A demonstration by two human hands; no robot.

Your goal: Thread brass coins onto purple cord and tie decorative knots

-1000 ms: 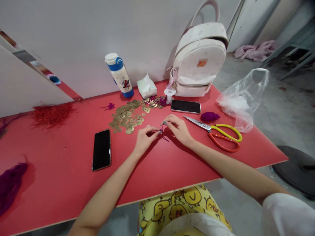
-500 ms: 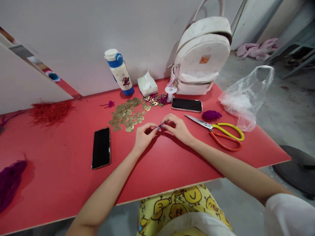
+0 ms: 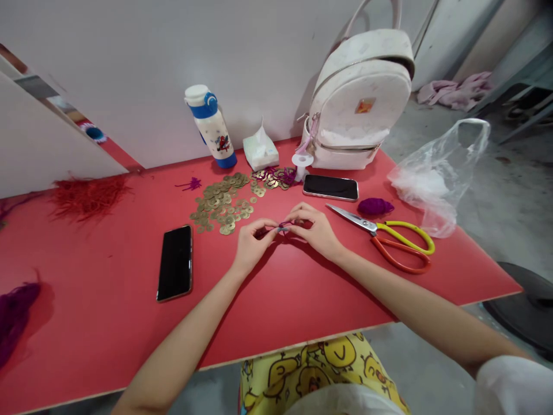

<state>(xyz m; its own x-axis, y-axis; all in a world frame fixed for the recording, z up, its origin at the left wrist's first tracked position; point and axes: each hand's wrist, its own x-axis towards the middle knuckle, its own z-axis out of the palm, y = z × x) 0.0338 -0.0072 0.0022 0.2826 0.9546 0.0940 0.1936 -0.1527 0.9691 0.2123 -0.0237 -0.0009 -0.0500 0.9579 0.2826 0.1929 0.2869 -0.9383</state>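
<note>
Over the middle of the red table, my left hand (image 3: pixel 254 242) and my right hand (image 3: pixel 315 230) meet fingertip to fingertip. Both pinch a short piece of purple yarn (image 3: pixel 285 223), which loops up a little between them. Whether a coin hangs on the yarn is hidden by the fingers. Just beyond my left hand lies a spread of brass-coloured coins with holes (image 3: pixel 222 199). More coins, with purple yarn pieces (image 3: pixel 276 174) on top, lie behind. To the right of my right hand rest large scissors (image 3: pixel 380 230) with one yellow and one red handle, and a purple yarn bundle (image 3: pixel 375 206).
A phone (image 3: pixel 175 263) lies left, another phone (image 3: pixel 330 187) right. Along the wall stand a bottle (image 3: pixel 213 127), a tissue pack (image 3: pixel 261 151), a white spool (image 3: pixel 302 164) and a white backpack (image 3: pixel 360 104). A plastic bag (image 3: pixel 432 178) sits at the right edge, red shreds (image 3: pixel 90 196) at left.
The purple yarn between my fingertips now shows as a raised loop, where before it was bunched small. My hands stay close together; the view has shifted slightly.
</note>
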